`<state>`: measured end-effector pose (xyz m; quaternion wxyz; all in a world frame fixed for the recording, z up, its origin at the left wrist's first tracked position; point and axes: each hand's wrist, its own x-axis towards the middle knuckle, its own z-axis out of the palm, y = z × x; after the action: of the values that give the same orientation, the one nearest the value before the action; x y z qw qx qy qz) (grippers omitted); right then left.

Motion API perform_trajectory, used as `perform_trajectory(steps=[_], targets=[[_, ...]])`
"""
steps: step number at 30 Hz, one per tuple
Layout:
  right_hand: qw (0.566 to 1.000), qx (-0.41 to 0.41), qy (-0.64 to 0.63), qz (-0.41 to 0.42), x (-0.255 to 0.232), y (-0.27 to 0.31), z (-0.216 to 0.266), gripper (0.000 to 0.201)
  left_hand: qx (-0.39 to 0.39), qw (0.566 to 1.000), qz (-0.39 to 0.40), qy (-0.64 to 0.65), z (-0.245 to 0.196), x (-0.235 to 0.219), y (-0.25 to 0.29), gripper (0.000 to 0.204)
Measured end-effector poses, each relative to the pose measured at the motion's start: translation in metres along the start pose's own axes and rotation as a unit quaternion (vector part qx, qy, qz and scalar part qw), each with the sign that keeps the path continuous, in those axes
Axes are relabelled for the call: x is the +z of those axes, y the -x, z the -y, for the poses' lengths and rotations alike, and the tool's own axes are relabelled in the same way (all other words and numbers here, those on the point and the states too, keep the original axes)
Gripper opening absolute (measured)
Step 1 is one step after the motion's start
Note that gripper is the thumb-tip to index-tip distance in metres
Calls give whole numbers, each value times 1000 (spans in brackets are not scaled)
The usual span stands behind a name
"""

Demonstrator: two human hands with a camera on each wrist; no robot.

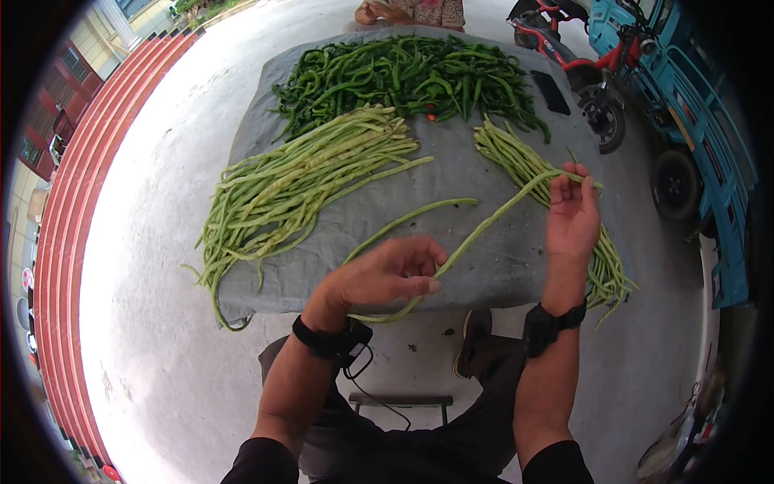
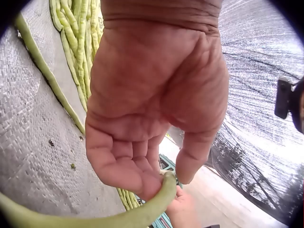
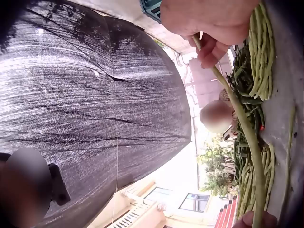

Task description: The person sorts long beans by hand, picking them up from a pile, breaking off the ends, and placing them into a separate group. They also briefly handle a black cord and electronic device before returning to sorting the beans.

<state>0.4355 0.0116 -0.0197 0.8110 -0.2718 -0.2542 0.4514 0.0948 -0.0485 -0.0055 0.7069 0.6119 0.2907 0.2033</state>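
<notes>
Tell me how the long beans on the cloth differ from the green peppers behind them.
The long beans are pale yellow-green; the green peppers are dark, glossy green. The long beans are very long, thin strands laid roughly parallel in bundles; the green peppers are shorter, thicker and heaped in a jumble. One long bean is held up between the left hand and the right hand; no hand touches the peppers. Both lie on the grey cloth.

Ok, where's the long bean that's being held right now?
In the head view the long bean stretches over the near part of the grey cloth, pinched by the left hand at its near end and the right hand beside the right-hand bean pile.
</notes>
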Motion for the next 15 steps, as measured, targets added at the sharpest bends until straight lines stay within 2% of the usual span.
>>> perform_trajectory(steps=[5, 8, 11, 14, 15], targets=[[999, -13, 25, -24, 5, 2, 4, 30, 28, 998, -23, -55, 11, -7, 1, 28], [999, -3, 53, 2, 3, 3, 3, 30, 37, 971, -110, -207, 7, -8, 3, 27], [995, 17, 95, 8, 6, 6, 0, 29, 29, 937, -156, -311, 17, -14, 4, 26], [992, 26, 126, 3, 11, 8, -5, 29, 5, 919, -221, -327, 10, -11, 4, 24], [991, 28, 134, 2, 12, 9, -6, 29, 23, 902, -252, -350, 11, -11, 3, 23]])
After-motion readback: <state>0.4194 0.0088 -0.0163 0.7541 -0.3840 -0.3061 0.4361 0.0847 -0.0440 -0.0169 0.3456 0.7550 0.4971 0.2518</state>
